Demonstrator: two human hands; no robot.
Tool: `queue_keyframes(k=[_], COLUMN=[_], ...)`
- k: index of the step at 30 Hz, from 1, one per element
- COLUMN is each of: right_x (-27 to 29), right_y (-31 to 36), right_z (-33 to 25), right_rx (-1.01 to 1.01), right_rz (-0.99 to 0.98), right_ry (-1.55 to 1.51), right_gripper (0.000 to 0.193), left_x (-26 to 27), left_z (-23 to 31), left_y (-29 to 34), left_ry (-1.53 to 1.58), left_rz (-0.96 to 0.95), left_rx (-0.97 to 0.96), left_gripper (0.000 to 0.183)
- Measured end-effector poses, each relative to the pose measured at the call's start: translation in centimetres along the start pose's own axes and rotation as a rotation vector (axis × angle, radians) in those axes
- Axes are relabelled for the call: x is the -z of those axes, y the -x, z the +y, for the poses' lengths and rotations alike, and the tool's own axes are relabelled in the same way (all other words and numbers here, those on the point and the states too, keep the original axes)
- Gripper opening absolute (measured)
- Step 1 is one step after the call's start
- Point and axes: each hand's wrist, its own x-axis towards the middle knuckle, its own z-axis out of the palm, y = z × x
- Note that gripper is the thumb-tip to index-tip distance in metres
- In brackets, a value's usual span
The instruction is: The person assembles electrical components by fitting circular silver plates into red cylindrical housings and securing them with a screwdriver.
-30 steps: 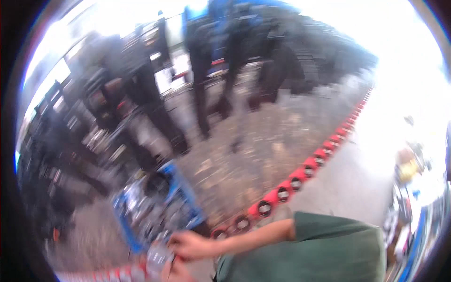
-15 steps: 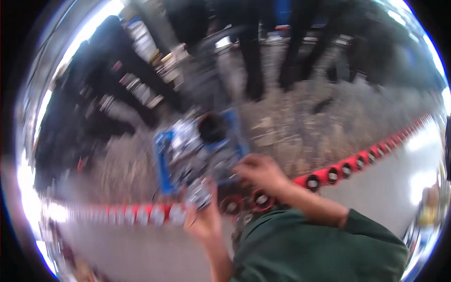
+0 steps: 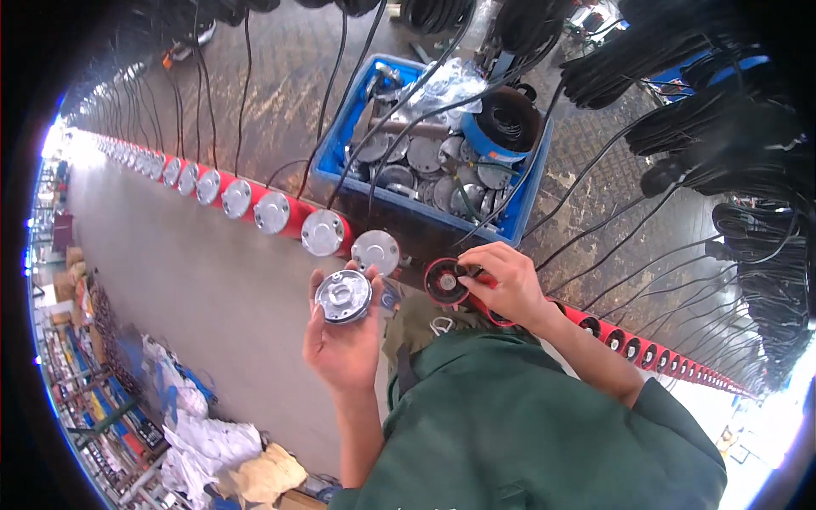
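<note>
In my left hand [image 3: 344,348] I hold a round silver metal cap [image 3: 346,295], its recessed inner face turned up and my fingers around its rim. My right hand [image 3: 507,282] is closed in a pinch at the rim of an uncapped red cylinder [image 3: 448,281], whose dark end has a pale centre. Something dark shows at my fingertips, too small to name. Just left of that cylinder, a silver cap [image 3: 375,252] covers the end of the neighbouring one.
A long row of red cylinders runs across, with silver ends [image 3: 272,212] leftward and black open ends [image 3: 591,326] rightward. Beyond it stands a blue crate [image 3: 408,204] of metal caps, clear plastic and a black roll [image 3: 510,123]. Black cables hang from coiled bundles [image 3: 748,234].
My view has turned, and the earlier blur has gone. My right hand has come to the uncapped cylinder's rim from beside the crate. My left hand still holds the metal cap.
</note>
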Motion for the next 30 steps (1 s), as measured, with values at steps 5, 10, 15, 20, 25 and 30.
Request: queue_keyframes(k=[5,10,15,20,25,30], right_x=[-1.7,-2.2,-2.4,-2.5,-2.6,-2.6], right_y=[-0.1,0.1,0.2,0.7,0.9,0.7], right_z=[0.7,0.8,1.2,1.5,1.7,1.9], right_rx=[0.174,0.184,0.198,0.183,0.171,0.21], right_rz=[-0.112,-0.115,-0.085,-0.073,-0.08,-0.097], right_ry=[0.018,0.045,0.009,-0.017,-0.021,-0.001], right_gripper=[0.037,0.036,0.036,0.036,0.035,0.037], left_x=[2.0,2.3,2.6,2.4,2.2,2.7], left_z=[-0.2,-1.5,-2.5,-3.0,-3.3,-3.5], left_y=[2.1,3.1,3.1,2.9,2.8,2.7], left_ry=[-0.02,-0.043,-0.176,-0.314,-0.34,-0.372], left_rz=[0.116,0.134,0.136,0.181,0.196,0.208], left_rx=[0.001,0.056,0.104,0.175,0.197,0.184], left_gripper=[0.055,0.055,0.054,0.049,0.048,0.048])
